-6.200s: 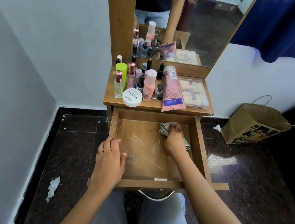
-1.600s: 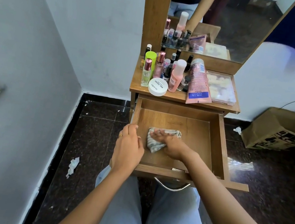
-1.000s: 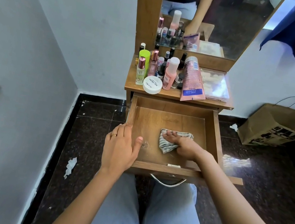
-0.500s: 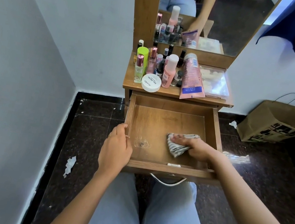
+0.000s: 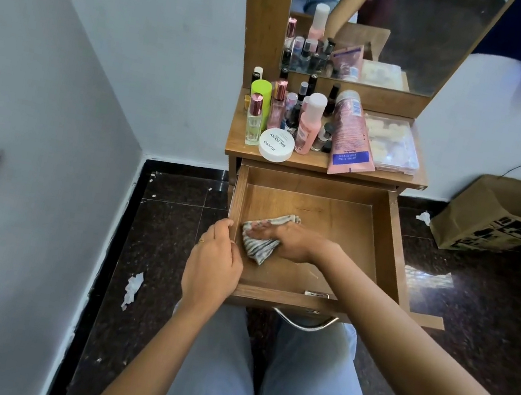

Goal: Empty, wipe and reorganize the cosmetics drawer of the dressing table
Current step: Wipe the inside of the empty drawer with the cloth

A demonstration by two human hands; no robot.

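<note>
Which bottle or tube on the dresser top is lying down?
The large pink tube with the blue end, lying flat beside the clear case. All the bottles left of it stand upright.

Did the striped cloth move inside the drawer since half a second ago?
Yes. The striped cloth, under the right hand, went left, toward the left wall of the drawer.

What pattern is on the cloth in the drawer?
Striped: pale with thin dark lines. Head view shows the cloth under the right hand in the drawer.
</note>
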